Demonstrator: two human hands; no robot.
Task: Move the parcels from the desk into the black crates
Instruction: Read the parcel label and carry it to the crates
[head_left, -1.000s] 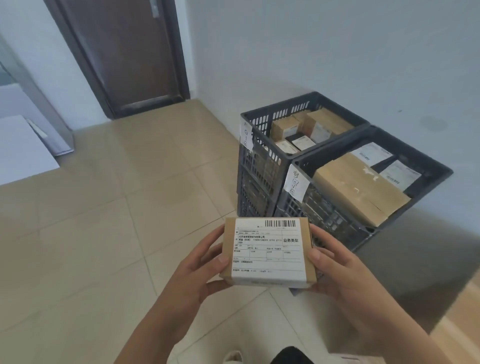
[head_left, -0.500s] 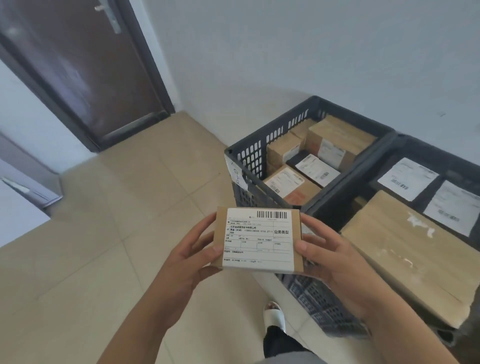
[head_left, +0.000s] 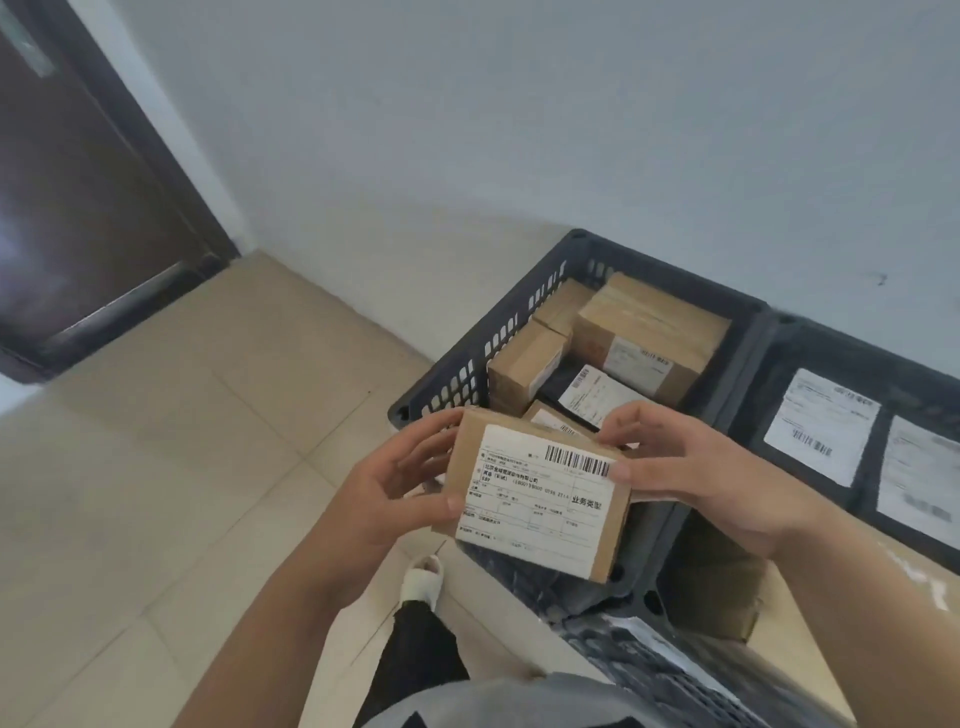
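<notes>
I hold a small brown parcel (head_left: 540, 499) with a white shipping label between both hands. My left hand (head_left: 400, 493) grips its left edge and my right hand (head_left: 696, 467) grips its right edge. The parcel hangs tilted over the near rim of the left black crate (head_left: 519, 306), which holds several brown boxes and a dark bag with a label. The right black crate (head_left: 763, 364) beside it holds labelled dark bags and a large brown box (head_left: 909, 577), partly hidden by my right arm.
Both crates stand against a pale wall (head_left: 519, 130). A dark door (head_left: 78, 208) is at the far left. Beige floor tiles (head_left: 182, 467) spread to the left. My foot in a white slipper (head_left: 422, 579) stands beside the left crate.
I have stepped closer to the crates. The parcel has moved forward and up, from in front of the crates to over the left crate's near rim, and it has tilted clockwise.
</notes>
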